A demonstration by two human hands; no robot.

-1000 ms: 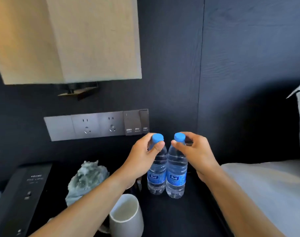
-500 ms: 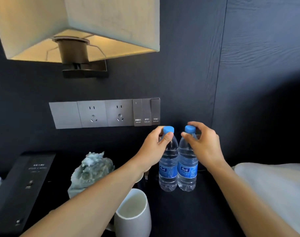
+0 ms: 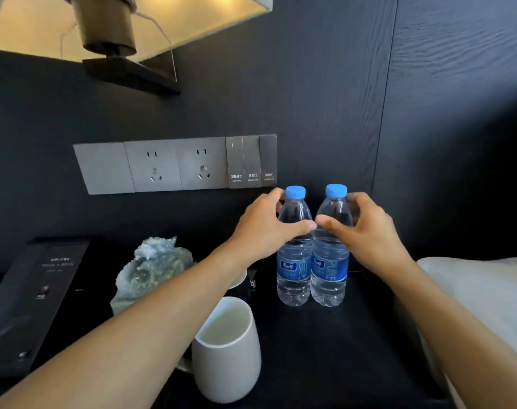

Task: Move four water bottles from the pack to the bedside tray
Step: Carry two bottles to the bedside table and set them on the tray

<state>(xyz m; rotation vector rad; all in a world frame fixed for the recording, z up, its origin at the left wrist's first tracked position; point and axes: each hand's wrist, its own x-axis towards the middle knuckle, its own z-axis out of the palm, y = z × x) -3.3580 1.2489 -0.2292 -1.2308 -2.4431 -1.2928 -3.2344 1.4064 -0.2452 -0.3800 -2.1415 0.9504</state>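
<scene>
Dark tray [image 3: 325, 349] edges seem indistinct; hands [image 3: 263, 228] partly hide bottles [image 3: 294, 261].

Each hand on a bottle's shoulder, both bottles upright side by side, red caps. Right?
Not quite: the head view shows blue caps, not red. The rest holds: left hand and right hand each grip a bottle's shoulder, left bottle and right bottle upright side by side.

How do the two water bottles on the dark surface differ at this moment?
The left bottle is held by the left hand; the right bottle by the right hand. The right bottle's label shows "PURE"; the left's does not. Both stand upright, blue-capped, side by side.
</scene>
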